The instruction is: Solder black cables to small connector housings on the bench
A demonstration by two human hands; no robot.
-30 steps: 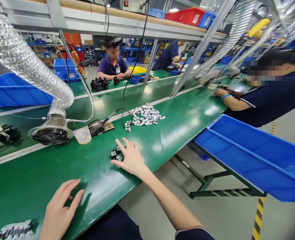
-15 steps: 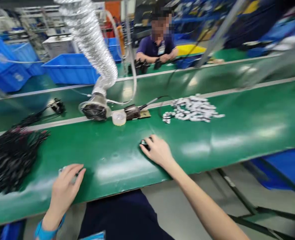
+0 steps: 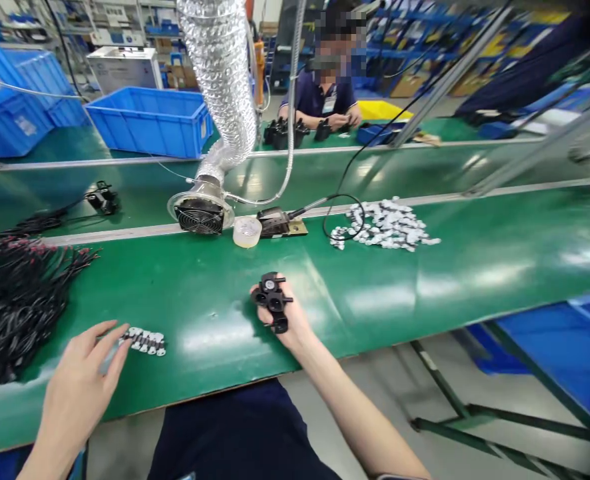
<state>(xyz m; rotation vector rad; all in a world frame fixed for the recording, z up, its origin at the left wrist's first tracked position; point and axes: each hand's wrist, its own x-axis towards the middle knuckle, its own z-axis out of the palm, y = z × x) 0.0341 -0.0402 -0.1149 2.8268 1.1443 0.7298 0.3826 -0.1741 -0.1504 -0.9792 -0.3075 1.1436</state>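
My right hand [image 3: 295, 327] is turned palm up, its fingers curled around a cluster of black plastic parts [image 3: 273, 301] with round openings and short pegs. It is above the green bench top. My left hand [image 3: 79, 377] is at the left, thumb and fingers apart, fingertips at the near end of a short row of small white-and-black pieces [image 3: 147, 341] lying on the bench. Whether the fingertips touch that row I cannot tell. A heap of similar white pieces [image 3: 389, 223] lies towards the back right.
A bundle of black cables [image 3: 19, 307] covers the bench's left end. At the back are a fume duct with a fan [image 3: 199, 215], a tape roll [image 3: 247, 232] and a soldering iron holder [image 3: 275, 219]. Beyond, a blue bin [image 3: 147, 123] stands near a seated person [image 3: 325, 100].
My right hand has turned from palm down to palm up, lifting the black parts into view. My left hand has drawn back to the left, uncovering the row of white-and-black pieces.
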